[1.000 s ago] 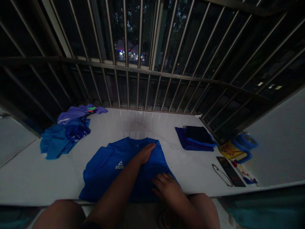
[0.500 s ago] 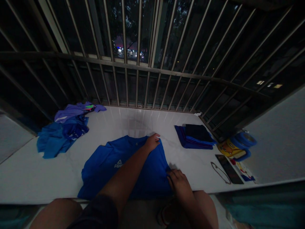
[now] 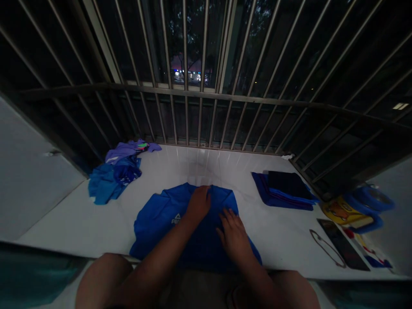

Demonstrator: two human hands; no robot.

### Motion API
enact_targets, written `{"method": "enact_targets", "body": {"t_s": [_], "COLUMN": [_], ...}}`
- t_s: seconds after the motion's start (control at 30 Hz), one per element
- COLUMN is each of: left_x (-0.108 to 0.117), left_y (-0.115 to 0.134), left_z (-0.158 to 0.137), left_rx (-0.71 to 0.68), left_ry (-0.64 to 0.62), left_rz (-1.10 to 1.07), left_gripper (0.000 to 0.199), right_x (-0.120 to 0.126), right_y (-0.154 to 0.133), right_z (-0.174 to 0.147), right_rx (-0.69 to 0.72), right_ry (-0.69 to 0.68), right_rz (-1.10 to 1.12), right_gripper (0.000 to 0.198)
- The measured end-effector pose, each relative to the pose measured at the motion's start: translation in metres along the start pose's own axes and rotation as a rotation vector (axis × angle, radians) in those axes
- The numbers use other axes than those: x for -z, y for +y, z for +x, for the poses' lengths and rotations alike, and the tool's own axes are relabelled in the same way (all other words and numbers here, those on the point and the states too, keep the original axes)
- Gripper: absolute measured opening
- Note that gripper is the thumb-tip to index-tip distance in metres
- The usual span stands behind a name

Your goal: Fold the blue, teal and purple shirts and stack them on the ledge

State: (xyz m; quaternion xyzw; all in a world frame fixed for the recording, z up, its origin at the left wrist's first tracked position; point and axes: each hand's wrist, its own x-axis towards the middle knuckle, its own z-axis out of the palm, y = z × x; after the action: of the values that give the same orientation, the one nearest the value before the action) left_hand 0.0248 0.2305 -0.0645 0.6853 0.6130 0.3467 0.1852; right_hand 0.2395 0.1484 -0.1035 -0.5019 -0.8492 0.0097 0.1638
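Observation:
A blue T-shirt point(image 3: 161, 223) with a white logo lies front up at the near edge of the white ledge, its lower part hanging toward my knees. My left hand point(image 3: 198, 204) is at the collar, fingers bent and closed on the cloth; their tips are partly hidden. On the right side of the shirt, below the shoulder, my right hand point(image 3: 233, 234) rests with its fingers spread and holds nothing.
A folded stack of dark and blue clothes point(image 3: 286, 191) sits right. Crumpled purple and blue clothes point(image 3: 119, 169) lie left. A phone-like dark slab point(image 3: 343, 244), a cord loop point(image 3: 326, 249) and a yellow-and-blue item point(image 3: 354, 210) are far right. Metal bars point(image 3: 206, 92) stand behind.
The view has swung left. My left hand has moved from the shirt's right shoulder to the collar. My right hand has shifted from the sleeve edge inward onto the shirt, its fingers now spread.

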Motion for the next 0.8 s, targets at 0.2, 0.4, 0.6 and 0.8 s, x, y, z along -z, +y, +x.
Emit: {"method": "enact_targets", "body": {"t_s": [0.2, 0.4, 0.6, 0.8], "left_x": [0.111, 0.160, 0.170, 0.176], "left_y": [-0.106, -0.154, -0.157, -0.139], "left_z": [-0.091, -0.112, -0.058, -0.024], "left_rx": [0.386, 0.698, 0.677, 0.663], "left_ry": [0.149, -0.042, -0.020, 0.146], "left_rz": [0.494, 0.546, 0.326, 0.180], "left_gripper": [0.059, 0.062, 0.028, 0.044], "right_x": [-0.024, -0.037, -0.037, -0.038], "right_y": [-0.030, -0.015, -0.001, 0.011], "right_z": [0.078, 0.107, 0.133, 0.160], "right_rx": [-0.116, -0.235, -0.225, -0.247], "right_ry": [-0.220, -0.332, -0.360, -0.355], "right_rz": [0.028, 0.036, 0.023, 0.012], "right_gripper": [0.063, 0.073, 0.072, 0.072]}}
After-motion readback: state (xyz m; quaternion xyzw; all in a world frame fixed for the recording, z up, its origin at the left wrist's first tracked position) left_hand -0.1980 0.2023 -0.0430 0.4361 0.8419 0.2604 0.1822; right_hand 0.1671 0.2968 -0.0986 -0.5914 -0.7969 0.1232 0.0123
